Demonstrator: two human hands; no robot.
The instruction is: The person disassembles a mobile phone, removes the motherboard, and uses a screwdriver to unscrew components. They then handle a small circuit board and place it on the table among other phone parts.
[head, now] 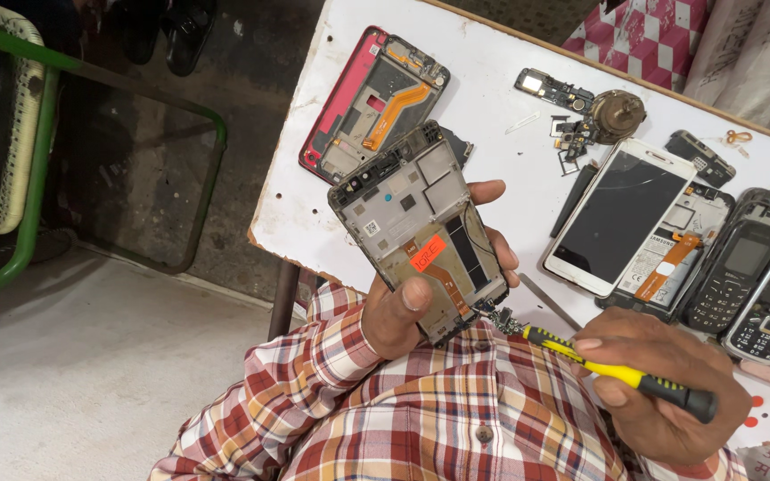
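- Grey opened smartphone frame sits gripped in the left hand, held tilted above the white table's near edge, over the lap.
- Yellow-handled screwdriver is clasped in the right hand, its tip at the frame's lower corner.
- Risk, as I judge it: a slipping tip could gouge the orange flex cable, or a loosened screw could drop to the floor.
- Hard to see: the tip's contact point is too small, and any screw cannot be made out.

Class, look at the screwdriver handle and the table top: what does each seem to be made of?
Screwdriver handle: likely plastic, glossy yellow, with black ribbed, rubbery-looking grip sections. Table top: probably wood board under white paint or laminate; chipped brown edges show through.
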